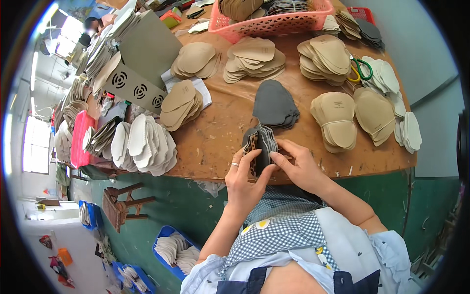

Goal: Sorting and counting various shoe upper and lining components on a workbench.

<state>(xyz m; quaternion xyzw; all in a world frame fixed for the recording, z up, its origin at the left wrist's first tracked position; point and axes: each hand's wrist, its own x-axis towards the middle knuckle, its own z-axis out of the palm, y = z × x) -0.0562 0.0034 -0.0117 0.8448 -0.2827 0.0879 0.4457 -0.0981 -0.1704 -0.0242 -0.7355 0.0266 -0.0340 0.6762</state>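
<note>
At the table's near edge, a small stack of dark grey shoe pieces (266, 146) stands on edge between my hands, its layers fanned at the top. A leopard-print strip shows on its left side. My left hand (241, 182), with a ring on one finger, grips the left side of the stack. My right hand (299, 167) closes on its right side, with the thumb near my left thumb at the front face. Just beyond lies a pile of dark grey rounded pieces (275, 104), flat on the table.
Piles of beige pieces (257, 54) lie across the brown table (215, 142), with white pieces (152, 144) at left. A pink basket (274, 27) stands at the back, green-handled scissors (364, 69) at right. A wooden stool (117, 208) and blue bins (164, 252) are on the floor.
</note>
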